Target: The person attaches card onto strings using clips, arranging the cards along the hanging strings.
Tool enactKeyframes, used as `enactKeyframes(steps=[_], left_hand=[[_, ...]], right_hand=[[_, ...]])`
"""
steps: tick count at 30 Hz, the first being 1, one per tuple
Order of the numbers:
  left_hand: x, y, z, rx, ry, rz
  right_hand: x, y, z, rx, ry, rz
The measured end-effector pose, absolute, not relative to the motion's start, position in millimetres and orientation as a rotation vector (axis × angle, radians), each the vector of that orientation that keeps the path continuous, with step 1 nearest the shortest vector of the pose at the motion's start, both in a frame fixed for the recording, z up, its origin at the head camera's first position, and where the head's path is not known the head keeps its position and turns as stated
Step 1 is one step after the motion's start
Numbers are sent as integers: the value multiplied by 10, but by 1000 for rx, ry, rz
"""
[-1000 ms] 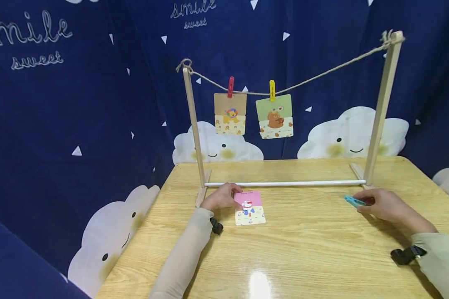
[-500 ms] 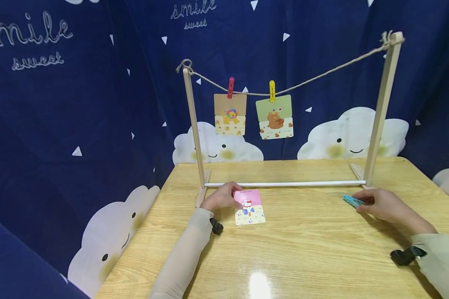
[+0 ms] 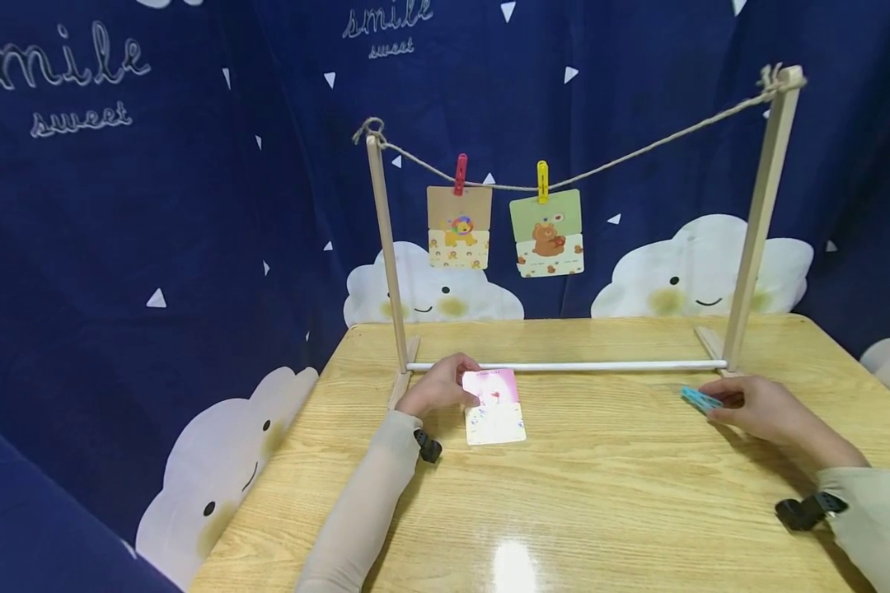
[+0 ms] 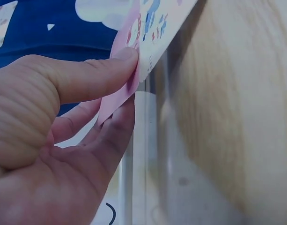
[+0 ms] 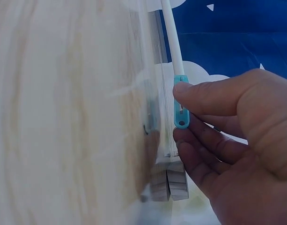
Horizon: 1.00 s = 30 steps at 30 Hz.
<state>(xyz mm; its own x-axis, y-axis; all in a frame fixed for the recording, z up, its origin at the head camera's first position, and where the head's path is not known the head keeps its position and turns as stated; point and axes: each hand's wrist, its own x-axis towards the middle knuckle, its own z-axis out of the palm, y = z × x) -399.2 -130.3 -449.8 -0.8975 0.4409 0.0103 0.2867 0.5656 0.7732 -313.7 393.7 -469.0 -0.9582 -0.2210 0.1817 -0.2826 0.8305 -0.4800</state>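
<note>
My left hand (image 3: 445, 385) pinches a pink and cream picture card (image 3: 495, 422) by its left side, thumb on the printed face and fingers behind. In the left wrist view the card (image 4: 152, 33) tilts up, its pink half bent against the pale half. Glare washes out part of its print in the head view. On the right, my right hand (image 3: 760, 408) holds a turquoise clothespin (image 3: 700, 400) between thumb and fingertips, just over the table. The right wrist view shows the clothespin (image 5: 181, 105) end-on under the thumb.
A wooden frame (image 3: 762, 222) with a white crossbar (image 3: 601, 365) stands on the table (image 3: 601, 494). From its rope (image 3: 660, 140) hang a lion card (image 3: 458, 239) on a red clothespin (image 3: 461, 174) and a bear card (image 3: 547, 239) on a yellow clothespin (image 3: 542, 181). Behind is a blue curtain (image 3: 156, 206).
The card's far edge has risen a little with my left hand, and glare now covers its print. My right hand stays nearly where it was, the clothespin turned slightly.
</note>
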Motion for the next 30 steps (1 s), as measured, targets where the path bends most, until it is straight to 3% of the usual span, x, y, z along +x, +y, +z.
enactKeyframes(steps=[30], left_hand=[[-3983,-1310,-4261,659,2519,1499]], right_hand=[[-3100,3887,-4646,318,-2865,849]])
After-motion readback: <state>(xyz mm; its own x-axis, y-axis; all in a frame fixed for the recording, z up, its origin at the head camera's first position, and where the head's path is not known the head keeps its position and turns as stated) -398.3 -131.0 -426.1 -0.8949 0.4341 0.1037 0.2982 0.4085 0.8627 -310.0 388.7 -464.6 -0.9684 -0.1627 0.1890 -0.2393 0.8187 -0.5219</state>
